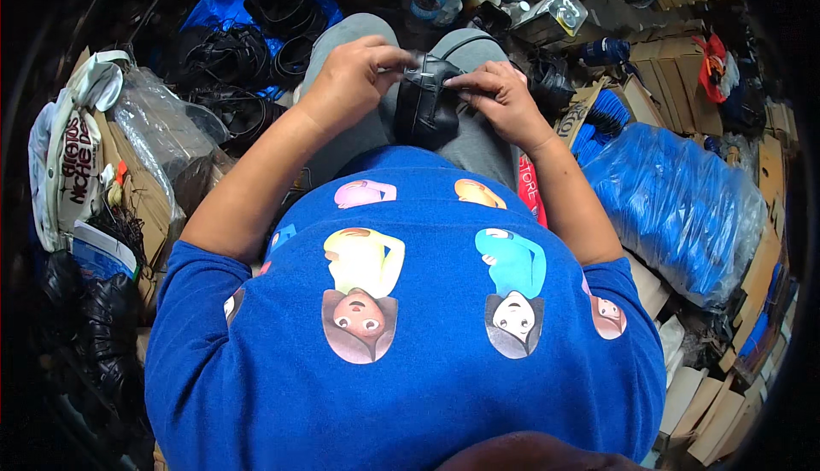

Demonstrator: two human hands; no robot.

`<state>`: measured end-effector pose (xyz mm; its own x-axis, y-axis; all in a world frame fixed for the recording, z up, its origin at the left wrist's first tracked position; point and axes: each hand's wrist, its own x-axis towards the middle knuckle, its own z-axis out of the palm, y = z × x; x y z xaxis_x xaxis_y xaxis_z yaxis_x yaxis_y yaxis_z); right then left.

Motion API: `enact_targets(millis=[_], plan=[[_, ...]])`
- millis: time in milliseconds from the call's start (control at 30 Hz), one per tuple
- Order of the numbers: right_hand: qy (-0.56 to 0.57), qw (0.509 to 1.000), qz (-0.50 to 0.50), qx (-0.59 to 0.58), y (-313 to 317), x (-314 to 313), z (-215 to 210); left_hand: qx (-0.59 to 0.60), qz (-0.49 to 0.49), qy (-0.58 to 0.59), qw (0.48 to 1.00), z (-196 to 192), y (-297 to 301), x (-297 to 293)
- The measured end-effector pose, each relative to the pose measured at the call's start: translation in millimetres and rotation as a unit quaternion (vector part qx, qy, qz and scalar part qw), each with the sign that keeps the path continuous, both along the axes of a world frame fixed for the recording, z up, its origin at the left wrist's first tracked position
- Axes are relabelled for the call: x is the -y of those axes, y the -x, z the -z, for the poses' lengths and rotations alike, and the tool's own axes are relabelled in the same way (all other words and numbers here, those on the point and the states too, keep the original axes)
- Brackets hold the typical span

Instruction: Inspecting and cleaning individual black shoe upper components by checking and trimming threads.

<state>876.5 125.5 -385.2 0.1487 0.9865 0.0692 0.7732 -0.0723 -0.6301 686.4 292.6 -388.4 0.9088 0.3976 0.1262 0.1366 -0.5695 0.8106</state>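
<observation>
A black leather shoe upper with stitched seams rests in my lap, between my grey-clad knees. My right hand pinches its upper right edge between thumb and fingers. Just above its left side, my left hand has thumb and forefinger pressed together. Something small and pale shows by those fingertips, blurred, and I cannot tell what it is. A thin dark cord or strap curves over my right knee. The underside of the upper is hidden against my legs.
Black shoes and a blue plastic bag lie at the far left. Bottles stand beyond my knees. To the right are a plastic-wrapped blue bundle and cardboard boxes. Clear plastic covers cardboard on the left.
</observation>
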Motion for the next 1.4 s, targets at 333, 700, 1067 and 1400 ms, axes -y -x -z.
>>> enact_targets(millis=[333, 700, 1067, 1400], plan=[[0.063, 0.998, -0.002, -0.029, -6.1, -6.4, 1.2, -0.005, 0.0, -0.183, 0.983, -1.2, 4.3, 3.2], [0.085, 0.995, -0.006, -0.045, -7.3, -7.1, -3.8, 0.024, 0.032, -0.263, 0.964, -6.5, -1.2, 5.0], [0.092, 0.987, -0.004, -0.129, -10.9, -10.6, 1.9, -0.006, 0.048, -0.119, 0.992, 16.3, -3.4, -9.1], [0.104, 0.951, 0.034, -0.29, -6.6, -23.7, 12.5, 0.009, 0.001, -0.037, 0.999, 29.2, -20.0, 1.5]])
